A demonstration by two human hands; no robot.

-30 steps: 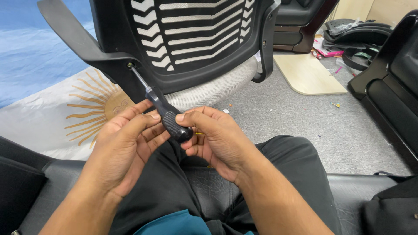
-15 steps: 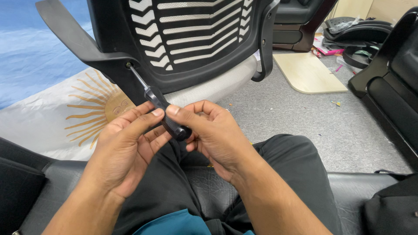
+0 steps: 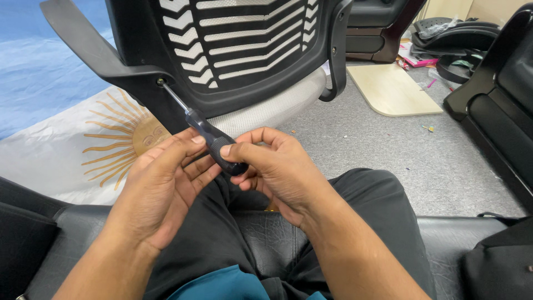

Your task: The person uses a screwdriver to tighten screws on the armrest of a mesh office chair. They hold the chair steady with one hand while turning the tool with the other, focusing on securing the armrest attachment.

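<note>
A black-handled screwdriver (image 3: 214, 143) runs up and left, its metal tip set in a screw hole on the black mesh office chair (image 3: 244, 50) where the armrest joins the back. My left hand (image 3: 161, 186) cups the handle from below, thumb on top. The fingers of my right hand (image 3: 275, 166) pinch the handle's rear end. Both hands rest above my lap in black trousers.
I sit on a black leather seat (image 3: 266, 233). A blue and white cloth with a golden sun (image 3: 72, 128) lies on the grey carpet at left. A beige board (image 3: 391, 89), black chair parts and clutter sit at the back right; another black chair (image 3: 499, 105) stands at right.
My fingers have shifted around the screwdriver handle, the right hand's fingers regripping its end. The tool stays seated in the chair's screw hole.
</note>
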